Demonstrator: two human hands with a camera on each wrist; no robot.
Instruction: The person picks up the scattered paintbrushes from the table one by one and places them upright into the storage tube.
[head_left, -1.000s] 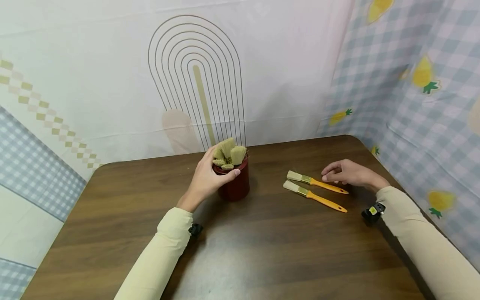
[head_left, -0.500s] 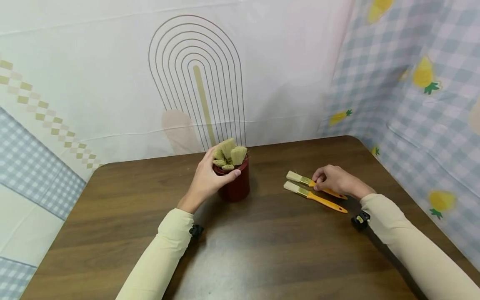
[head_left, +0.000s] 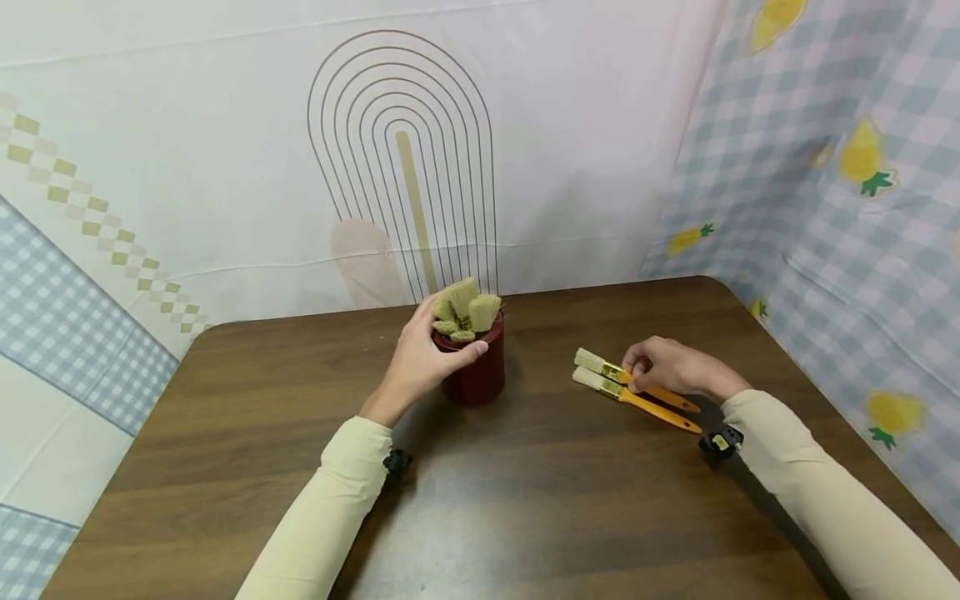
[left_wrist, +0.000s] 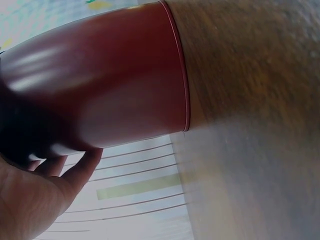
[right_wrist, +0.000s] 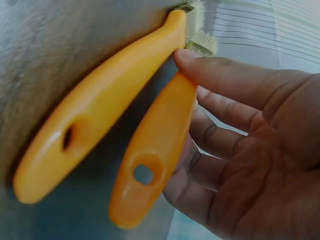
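My left hand (head_left: 420, 360) grips the rim of a dark red cup (head_left: 482, 377) standing on the table, thumb on the near side. Out of the cup stick several brush heads (head_left: 484, 312) with pale bristles; their handles are hidden inside. The cup's smooth wall (left_wrist: 115, 75) fills much of the left wrist view. To the right, my right hand (head_left: 678, 367) pinches the farther paintbrush (right_wrist: 155, 150) by its orange handle, between thumb and fingers. Alongside, the nearer paintbrush (head_left: 662, 412) lies on the table, its bristles (head_left: 594, 379) pointing left towards the cup.
The brown wooden table (head_left: 480, 500) has rounded back corners. A white printed cloth (head_left: 585, 125) hangs right behind it. Blue checked cloth (head_left: 847, 250) with pineapple prints closes off the right side.
My right hand has moved left onto the farther paintbrush and taken hold of its handle. That brush now sits closer against the nearer one. The left hand has stayed on the cup.
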